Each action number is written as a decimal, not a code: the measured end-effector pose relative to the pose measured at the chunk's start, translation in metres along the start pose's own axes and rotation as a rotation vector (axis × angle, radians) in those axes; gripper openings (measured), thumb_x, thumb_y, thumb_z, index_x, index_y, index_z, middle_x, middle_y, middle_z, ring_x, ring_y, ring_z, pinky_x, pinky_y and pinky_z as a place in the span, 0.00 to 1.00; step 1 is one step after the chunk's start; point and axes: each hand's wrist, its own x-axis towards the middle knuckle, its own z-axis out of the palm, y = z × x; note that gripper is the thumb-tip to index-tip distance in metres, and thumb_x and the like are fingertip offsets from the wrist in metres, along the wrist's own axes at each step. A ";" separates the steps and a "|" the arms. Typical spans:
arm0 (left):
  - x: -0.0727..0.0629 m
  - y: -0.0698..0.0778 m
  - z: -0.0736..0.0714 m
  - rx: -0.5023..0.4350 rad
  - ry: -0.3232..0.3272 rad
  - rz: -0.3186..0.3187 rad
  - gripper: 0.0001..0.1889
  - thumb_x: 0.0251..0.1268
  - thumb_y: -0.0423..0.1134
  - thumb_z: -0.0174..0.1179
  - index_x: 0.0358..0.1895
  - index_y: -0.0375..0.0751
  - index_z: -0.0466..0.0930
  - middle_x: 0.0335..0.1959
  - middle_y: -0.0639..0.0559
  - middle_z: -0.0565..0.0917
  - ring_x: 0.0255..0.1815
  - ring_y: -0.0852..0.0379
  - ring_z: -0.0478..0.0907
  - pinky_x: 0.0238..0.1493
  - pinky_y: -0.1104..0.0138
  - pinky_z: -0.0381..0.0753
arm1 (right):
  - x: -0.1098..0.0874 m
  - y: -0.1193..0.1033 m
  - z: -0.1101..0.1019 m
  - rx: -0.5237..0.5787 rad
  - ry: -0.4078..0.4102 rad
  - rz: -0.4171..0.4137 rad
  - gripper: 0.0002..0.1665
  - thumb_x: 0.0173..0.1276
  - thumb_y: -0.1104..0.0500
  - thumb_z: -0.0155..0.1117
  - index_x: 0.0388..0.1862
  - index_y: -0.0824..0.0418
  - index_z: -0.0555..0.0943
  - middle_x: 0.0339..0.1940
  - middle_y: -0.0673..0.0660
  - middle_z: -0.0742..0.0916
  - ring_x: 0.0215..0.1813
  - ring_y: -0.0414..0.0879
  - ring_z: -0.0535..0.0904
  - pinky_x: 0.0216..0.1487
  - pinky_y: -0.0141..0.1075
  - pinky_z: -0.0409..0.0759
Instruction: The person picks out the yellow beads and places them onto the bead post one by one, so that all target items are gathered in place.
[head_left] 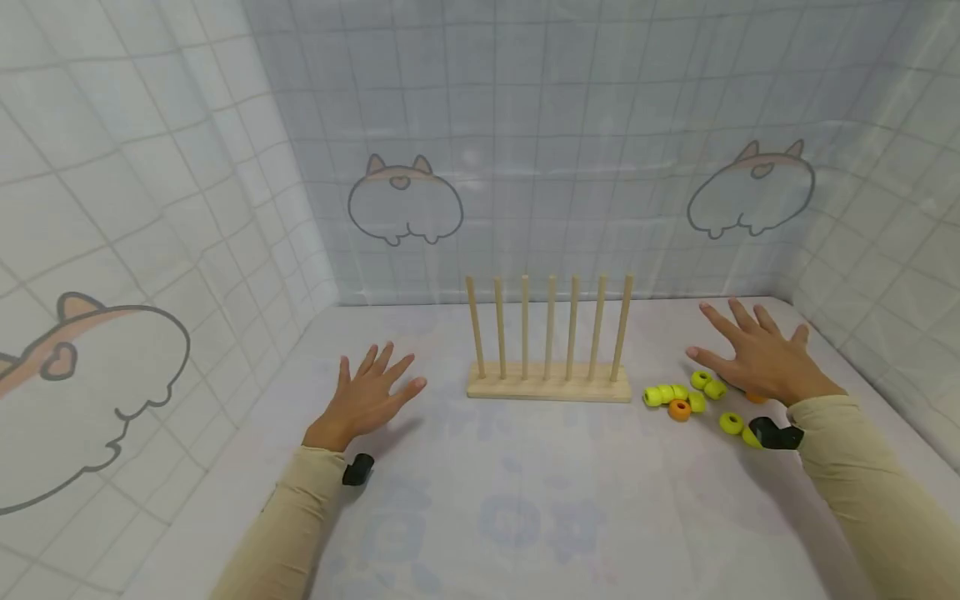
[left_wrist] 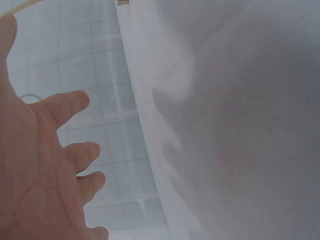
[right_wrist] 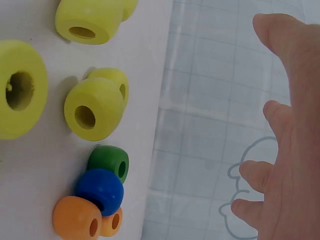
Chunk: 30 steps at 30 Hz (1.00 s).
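A pale wooden rack [head_left: 547, 387] with several upright bare pegs stands near the back of the table. Left of it, my left hand [head_left: 363, 402] hovers palm down with fingers spread, holding nothing. To the rack's right, my right hand [head_left: 768, 360] is held over the tabletop, fingers splayed and empty. Yellow beads [head_left: 666, 394] and an orange bead [head_left: 679, 410] lie between the rack and this hand. The right wrist view also shows a blue bead [right_wrist: 107, 186] and a green bead [right_wrist: 102, 156] on the table; in the head view the right hand hides them.
A white cloth [head_left: 480, 500] with faint blue prints covers the table. Grid-patterned curtain walls [head_left: 570, 167] enclose it at the back and both sides. Small black wrist devices [head_left: 358, 469] sit under both sleeves.
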 end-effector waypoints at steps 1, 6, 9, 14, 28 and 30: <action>0.000 0.001 0.001 -0.004 0.004 0.000 0.43 0.71 0.74 0.35 0.79 0.51 0.60 0.81 0.39 0.49 0.81 0.36 0.39 0.69 0.32 0.22 | -0.001 0.000 0.001 0.002 0.001 0.001 0.55 0.70 0.22 0.42 0.84 0.46 0.38 0.80 0.74 0.47 0.74 0.81 0.40 0.53 0.86 0.28; 0.000 0.005 0.004 -0.040 0.037 0.006 0.41 0.73 0.72 0.37 0.77 0.48 0.65 0.78 0.40 0.58 0.79 0.36 0.50 0.71 0.32 0.31 | -0.003 0.002 0.004 0.009 0.012 -0.004 0.54 0.70 0.23 0.42 0.84 0.45 0.38 0.79 0.75 0.49 0.74 0.81 0.43 0.55 0.86 0.30; 0.000 0.008 0.005 -0.075 0.056 0.022 0.40 0.73 0.71 0.37 0.75 0.46 0.68 0.76 0.40 0.64 0.76 0.36 0.57 0.73 0.33 0.40 | -0.003 0.002 0.005 0.018 0.026 -0.011 0.54 0.71 0.24 0.44 0.84 0.46 0.39 0.79 0.76 0.52 0.74 0.80 0.46 0.56 0.85 0.36; 0.003 0.013 0.008 -0.156 0.066 0.045 0.40 0.74 0.70 0.39 0.71 0.42 0.72 0.70 0.43 0.73 0.72 0.39 0.66 0.71 0.39 0.57 | -0.007 0.005 0.008 0.022 0.085 -0.046 0.52 0.73 0.28 0.48 0.84 0.50 0.45 0.74 0.78 0.61 0.71 0.79 0.55 0.57 0.82 0.50; 0.013 0.033 0.015 -0.294 0.023 -0.002 0.39 0.69 0.72 0.46 0.69 0.47 0.76 0.67 0.47 0.76 0.67 0.43 0.72 0.64 0.41 0.69 | -0.020 0.017 0.017 0.263 0.061 0.004 0.48 0.76 0.33 0.47 0.82 0.61 0.52 0.65 0.77 0.74 0.62 0.73 0.72 0.52 0.70 0.70; 0.014 0.035 0.016 -0.305 0.031 -0.005 0.36 0.70 0.70 0.48 0.69 0.48 0.76 0.66 0.48 0.78 0.65 0.45 0.75 0.62 0.42 0.72 | -0.021 0.016 0.019 0.283 0.078 0.002 0.47 0.77 0.34 0.49 0.81 0.62 0.55 0.63 0.76 0.76 0.61 0.71 0.74 0.51 0.69 0.72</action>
